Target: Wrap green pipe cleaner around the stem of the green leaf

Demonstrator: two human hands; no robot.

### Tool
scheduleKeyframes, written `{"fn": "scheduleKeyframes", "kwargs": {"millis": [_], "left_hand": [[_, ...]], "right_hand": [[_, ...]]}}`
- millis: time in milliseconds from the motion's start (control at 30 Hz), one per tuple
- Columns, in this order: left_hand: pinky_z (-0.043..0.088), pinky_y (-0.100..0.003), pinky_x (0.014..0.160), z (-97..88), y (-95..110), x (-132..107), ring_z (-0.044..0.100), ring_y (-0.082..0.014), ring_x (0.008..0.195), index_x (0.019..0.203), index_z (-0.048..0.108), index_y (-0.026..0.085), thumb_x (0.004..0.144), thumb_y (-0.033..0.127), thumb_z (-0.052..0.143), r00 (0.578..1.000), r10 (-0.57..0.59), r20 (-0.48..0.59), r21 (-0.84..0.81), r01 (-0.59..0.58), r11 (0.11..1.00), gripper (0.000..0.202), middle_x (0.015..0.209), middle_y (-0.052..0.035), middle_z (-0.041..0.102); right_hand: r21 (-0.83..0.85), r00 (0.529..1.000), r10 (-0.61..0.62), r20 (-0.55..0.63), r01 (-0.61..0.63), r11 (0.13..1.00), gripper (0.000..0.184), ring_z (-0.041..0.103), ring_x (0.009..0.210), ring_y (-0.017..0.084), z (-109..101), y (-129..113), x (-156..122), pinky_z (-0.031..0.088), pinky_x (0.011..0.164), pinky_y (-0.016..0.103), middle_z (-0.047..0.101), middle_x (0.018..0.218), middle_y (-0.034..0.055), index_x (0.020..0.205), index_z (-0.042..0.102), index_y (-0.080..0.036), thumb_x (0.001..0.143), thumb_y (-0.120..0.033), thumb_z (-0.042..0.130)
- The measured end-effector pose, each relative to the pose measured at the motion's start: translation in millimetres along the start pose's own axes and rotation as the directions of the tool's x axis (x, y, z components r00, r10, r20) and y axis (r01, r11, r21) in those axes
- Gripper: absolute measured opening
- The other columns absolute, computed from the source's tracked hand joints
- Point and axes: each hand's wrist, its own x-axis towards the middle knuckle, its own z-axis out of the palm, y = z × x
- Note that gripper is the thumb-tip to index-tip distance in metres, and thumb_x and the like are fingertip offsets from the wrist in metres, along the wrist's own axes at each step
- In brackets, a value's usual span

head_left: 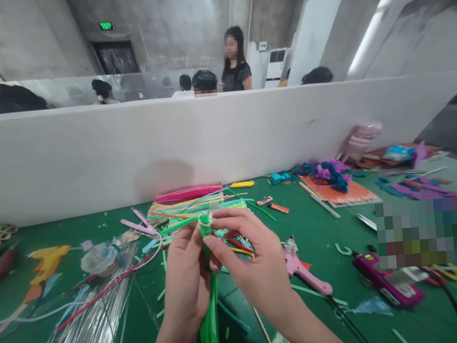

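Observation:
A bundle of green strips (211, 312) hangs upright between my hands, its top end wrapped in something pale. My left hand (184, 274) is closed round the upper part of the bundle from the left. With thumb and fingers my right hand (249, 250) pinches the bundle just below its top, from the right. One green strip (179, 225) sticks out leftward near the top. Behind my hands lies a pile of coloured strips (187, 204). A pink glue gun (307, 275) rests to the right of my right hand.
On the green table (145, 312), a yellow glue gun (46, 262), a plastic cup (99, 259) and clear thin rods (101, 321) lie left. A purple device (390, 280) with cables sits right. A white partition (91, 157) closes the back; people are beyond it.

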Motion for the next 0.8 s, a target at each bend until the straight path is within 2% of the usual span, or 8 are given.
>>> {"fn": "scheduleKeyframes", "kwargs": {"millis": [133, 300, 433, 600, 700, 800], "left_hand": [[0.049, -0.013, 0.055, -6.7, -1.6, 2.8, 0.052, -0.0036, 0.056, 0.078, 0.071, 0.014, 0.065, 0.023, 0.087, 0.997, 0.029, 0.066, 0.024, -0.031, 0.999, 0.022, 0.076, 0.0021, 0.065], [0.042, -0.015, 0.048, -11.3, 0.3, 2.4, 0.047, -0.0046, 0.056, 0.077, 0.069, 0.014, 0.072, 0.027, 0.083, 0.980, -0.016, 0.196, 0.034, 0.009, 0.999, 0.020, 0.072, 0.0026, 0.057], [0.042, -0.015, 0.050, -12.4, 1.7, -1.2, 0.047, -0.0049, 0.058, 0.087, 0.069, 0.016, 0.082, 0.033, 0.077, 0.964, -0.055, 0.259, 0.033, 0.048, 0.998, 0.019, 0.075, 0.0021, 0.056], [0.046, -0.014, 0.056, -16.9, 0.6, -0.8, 0.052, -0.0051, 0.064, 0.100, 0.072, 0.023, 0.078, 0.031, 0.081, 0.967, -0.055, 0.248, 0.015, 0.053, 0.998, 0.025, 0.088, 0.0007, 0.062], [0.047, -0.015, 0.059, -16.8, -3.0, 0.8, 0.052, -0.0055, 0.064, 0.087, 0.074, 0.021, 0.078, 0.032, 0.080, 0.970, 0.015, 0.241, 0.047, -0.027, 0.999, 0.015, 0.082, 0.0008, 0.060], [0.047, -0.015, 0.062, -12.2, -8.2, 0.6, 0.053, -0.0070, 0.067, 0.077, 0.073, 0.018, 0.081, 0.031, 0.077, 0.960, 0.142, 0.243, 0.079, -0.165, 0.983, 0.014, 0.079, 0.0004, 0.058]], "right_hand": [[-0.026, 0.989, -0.079, 0.125, 0.082, 0.996, 0.018, 0.064, 0.108, 0.020, -8.5, 5.7, 6.3, 0.053, 0.095, 0.039, 0.068, 0.115, 0.0067, 0.106, 0.070, -0.022, 0.088, -0.018, 0.067], [0.029, 0.924, -0.188, 0.333, 0.189, 0.981, 0.003, 0.062, 0.107, 0.019, -23.3, 14.6, 23.6, 0.052, 0.094, 0.040, 0.065, 0.109, 0.0056, 0.095, 0.061, -0.022, 0.092, -0.021, 0.062], [0.027, 0.860, -0.270, 0.433, 0.287, 0.958, 0.006, 0.059, 0.110, 0.020, -32.6, 13.7, 32.2, 0.051, 0.096, 0.040, 0.059, 0.111, 0.0076, 0.089, 0.055, -0.021, 0.093, -0.020, 0.059], [-0.092, 0.847, -0.367, 0.385, 0.431, 0.897, 0.008, 0.060, 0.104, 0.022, -33.6, 5.7, 25.0, 0.055, 0.085, 0.040, 0.059, 0.104, 0.0098, 0.091, 0.053, -0.021, 0.092, -0.013, 0.054], [-0.186, 0.860, -0.391, 0.328, 0.465, 0.865, 0.012, 0.061, 0.093, 0.021, -30.6, 1.3, 17.1, 0.054, 0.079, 0.037, 0.064, 0.093, 0.0079, 0.093, 0.054, -0.020, 0.092, -0.008, 0.051], [-0.277, 0.897, -0.337, 0.285, 0.413, 0.867, 0.014, 0.059, 0.080, 0.019, -28.2, -2.5, 12.7, 0.052, 0.071, 0.034, 0.065, 0.084, 0.0049, 0.090, 0.054, -0.020, 0.094, -0.008, 0.049]]}}
